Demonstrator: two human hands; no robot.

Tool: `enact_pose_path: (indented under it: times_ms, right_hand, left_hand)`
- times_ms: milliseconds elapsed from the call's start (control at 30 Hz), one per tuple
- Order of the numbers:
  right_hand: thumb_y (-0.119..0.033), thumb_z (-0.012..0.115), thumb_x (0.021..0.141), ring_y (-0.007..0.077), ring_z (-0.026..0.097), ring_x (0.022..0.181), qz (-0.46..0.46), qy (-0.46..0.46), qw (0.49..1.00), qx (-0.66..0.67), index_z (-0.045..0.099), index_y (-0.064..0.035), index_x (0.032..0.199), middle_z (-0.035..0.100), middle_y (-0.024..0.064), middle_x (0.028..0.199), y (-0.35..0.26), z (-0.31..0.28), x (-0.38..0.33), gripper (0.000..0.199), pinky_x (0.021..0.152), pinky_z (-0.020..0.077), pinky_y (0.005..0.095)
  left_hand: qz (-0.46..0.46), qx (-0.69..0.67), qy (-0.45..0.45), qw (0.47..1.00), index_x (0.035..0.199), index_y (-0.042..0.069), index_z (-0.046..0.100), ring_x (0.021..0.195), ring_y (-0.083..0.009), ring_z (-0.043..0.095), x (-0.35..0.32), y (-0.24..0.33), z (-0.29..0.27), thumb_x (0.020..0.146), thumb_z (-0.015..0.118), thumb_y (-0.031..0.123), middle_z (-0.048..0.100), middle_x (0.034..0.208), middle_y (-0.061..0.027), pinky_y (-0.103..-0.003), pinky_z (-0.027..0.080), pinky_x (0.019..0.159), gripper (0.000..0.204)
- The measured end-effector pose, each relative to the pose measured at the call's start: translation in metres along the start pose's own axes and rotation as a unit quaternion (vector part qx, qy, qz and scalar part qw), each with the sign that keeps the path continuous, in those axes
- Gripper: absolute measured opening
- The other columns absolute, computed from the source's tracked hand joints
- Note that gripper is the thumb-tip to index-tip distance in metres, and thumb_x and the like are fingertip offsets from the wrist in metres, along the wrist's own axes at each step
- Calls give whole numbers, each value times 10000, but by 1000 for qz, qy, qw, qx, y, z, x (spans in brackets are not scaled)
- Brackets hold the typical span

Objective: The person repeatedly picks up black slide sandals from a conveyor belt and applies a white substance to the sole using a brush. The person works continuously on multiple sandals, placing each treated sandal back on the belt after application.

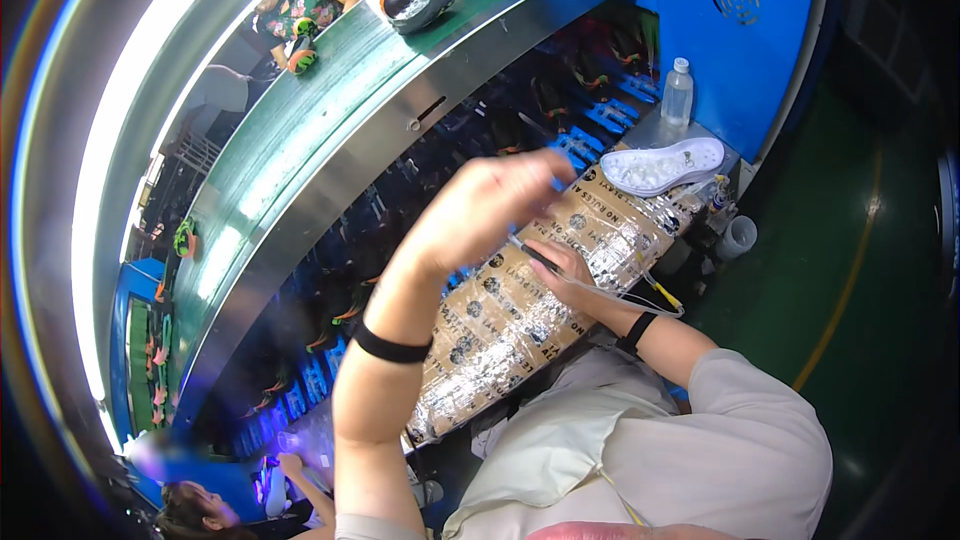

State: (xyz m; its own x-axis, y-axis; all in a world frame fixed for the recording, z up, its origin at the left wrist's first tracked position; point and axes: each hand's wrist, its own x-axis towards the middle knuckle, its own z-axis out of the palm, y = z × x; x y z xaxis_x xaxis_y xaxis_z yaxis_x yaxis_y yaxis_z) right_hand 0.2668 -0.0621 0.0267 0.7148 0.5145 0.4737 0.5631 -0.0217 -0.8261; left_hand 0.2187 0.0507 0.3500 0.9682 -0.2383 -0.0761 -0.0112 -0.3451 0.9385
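Observation:
My left hand [495, 205] is raised over the far edge of the workbench, smeared by motion, and I cannot tell whether it holds anything. Just beyond the bench, blue clamps lie behind its fingertips. Lower and to the right, my right hand [563, 268] is closed around a slim dark pen-like tool [541, 259]. A thin pale cord [610, 294] trails from around that hand toward a yellow connector [668, 297]. The bench top [490, 340] is wrapped in printed brown tape and shiny film. At its right end rests a white shoe sole [655, 172].
A clear bottle [678, 92] stands behind the sole, beside a blue machine housing [735, 50]. A white cup [738, 237] is off the bench's right end. Ahead curves a green conveyor [345, 80] carrying shoes [428, 10]. Co-workers sit far left and lower left.

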Motion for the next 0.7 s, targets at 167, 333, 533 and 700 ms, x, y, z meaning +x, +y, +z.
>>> enact_pose_path:
  times_ms: [167, 333, 533, 700]
  right_hand:
    - [-226, 700, 1004, 382, 718, 1103, -1, -18, 999, -45, 698, -37, 1351, 744, 189, 1231, 8, 3, -1, 396, 977, 565, 446]
    - [-205, 714, 992, 367, 734, 1054, -23, -8, 1000, 1, 730, -31, 1296, 757, 184, 1184, -4, 8, 1, 351, 927, 571, 430]
    - [-175, 695, 1028, 310, 700, 1206, 40, -48, 995, 84, 712, -31, 1359, 751, 186, 1279, 7, 10, 3, 362, 1069, 509, 396]
    - [-196, 667, 1061, 316, 683, 1234, 3, -64, 995, 76, 693, -36, 1388, 729, 191, 1330, 14, 18, 31, 366, 1076, 501, 398]
  left_hand:
    - [-170, 121, -201, 957, 1529, 10, 571, 1181, -242, 717, -41, -72, 58, 1124, 530, 419, 743, 1333, -139, -376, 556, 1058, 577]
    - [-184, 164, -194, 950, 1391, -56, 653, 1288, -424, 648, -117, -227, 148, 1083, 489, 349, 686, 1377, -275, -453, 481, 1140, 535]
    - [-322, 251, -116, 905, 1207, -40, 737, 1190, -442, 693, -195, -371, 221, 1017, 497, 240, 725, 1251, -288, -486, 517, 1083, 415]
    - [-473, 286, 50, 832, 1320, 5, 725, 1275, -374, 687, -264, -449, 240, 1030, 471, 187, 689, 1389, -239, -467, 516, 1108, 427]
